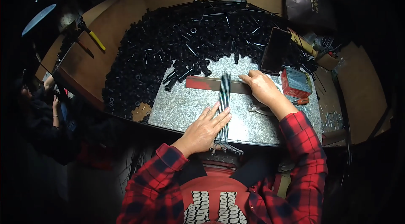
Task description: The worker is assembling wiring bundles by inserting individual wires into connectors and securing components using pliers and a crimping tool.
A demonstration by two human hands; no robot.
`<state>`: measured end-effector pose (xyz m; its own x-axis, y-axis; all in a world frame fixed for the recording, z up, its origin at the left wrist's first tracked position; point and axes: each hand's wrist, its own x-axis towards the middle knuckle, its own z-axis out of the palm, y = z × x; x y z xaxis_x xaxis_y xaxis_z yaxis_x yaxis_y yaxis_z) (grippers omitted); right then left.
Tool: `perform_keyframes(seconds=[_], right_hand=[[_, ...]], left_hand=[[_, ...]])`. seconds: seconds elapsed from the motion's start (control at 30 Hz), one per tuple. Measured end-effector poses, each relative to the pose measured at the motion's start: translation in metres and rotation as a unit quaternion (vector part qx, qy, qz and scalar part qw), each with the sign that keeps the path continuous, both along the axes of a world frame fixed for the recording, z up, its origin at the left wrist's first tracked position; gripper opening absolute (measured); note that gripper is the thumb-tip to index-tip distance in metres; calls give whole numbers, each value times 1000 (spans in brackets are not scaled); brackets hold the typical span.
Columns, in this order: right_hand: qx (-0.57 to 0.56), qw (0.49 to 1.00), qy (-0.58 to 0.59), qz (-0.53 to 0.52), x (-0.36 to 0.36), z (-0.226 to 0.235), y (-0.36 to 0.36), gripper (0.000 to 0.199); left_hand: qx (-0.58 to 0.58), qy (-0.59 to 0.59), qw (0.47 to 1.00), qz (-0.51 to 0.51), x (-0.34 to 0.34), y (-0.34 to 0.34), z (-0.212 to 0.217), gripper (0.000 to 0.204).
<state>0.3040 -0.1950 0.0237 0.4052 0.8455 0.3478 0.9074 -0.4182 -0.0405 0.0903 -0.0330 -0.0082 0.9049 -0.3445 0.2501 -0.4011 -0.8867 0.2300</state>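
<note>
left hand [207,126] lies flat, fingers spread, palm down on a row of thin metal rods [225,97] near the front edge of the metal-sheeted surface [181,108]. right hand [261,85] rests loosely curled on a flat reddish bar [211,84] lying beneath the rods' far ends; nothing gripped. black plastic parts [168,42] are heaped behind. red box [296,82] and dark phone [275,49] sit to the right.
</note>
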Motion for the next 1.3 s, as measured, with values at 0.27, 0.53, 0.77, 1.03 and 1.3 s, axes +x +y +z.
perform_keyframes(seconds=[0.27, 0.53, 0.77, 1.03, 1.3], right_hand=[[15, 1000, -10, -15, 4, -4, 1, 24], [-7, 1000, -16, -18, 4, -2, 3, 34], [10, 1000, -16, -8, 4, -4, 2, 35], [35, 999, -15, 6, 14, -4, 7, 20], [4, 999, 14, 40, 17, -4, 5, 9]], left_hand=[[-38, 3, 999, 2, 1, -1, 1, 88], [-3, 35, 999, 2, 1, 1, 0, 100], [0, 42, 999, 6, 1, 0, 1, 102], [-4, 38, 999, 2, 0, 1, 3, 96], [-2, 40, 999, -4, 1, 2, 2, 96]])
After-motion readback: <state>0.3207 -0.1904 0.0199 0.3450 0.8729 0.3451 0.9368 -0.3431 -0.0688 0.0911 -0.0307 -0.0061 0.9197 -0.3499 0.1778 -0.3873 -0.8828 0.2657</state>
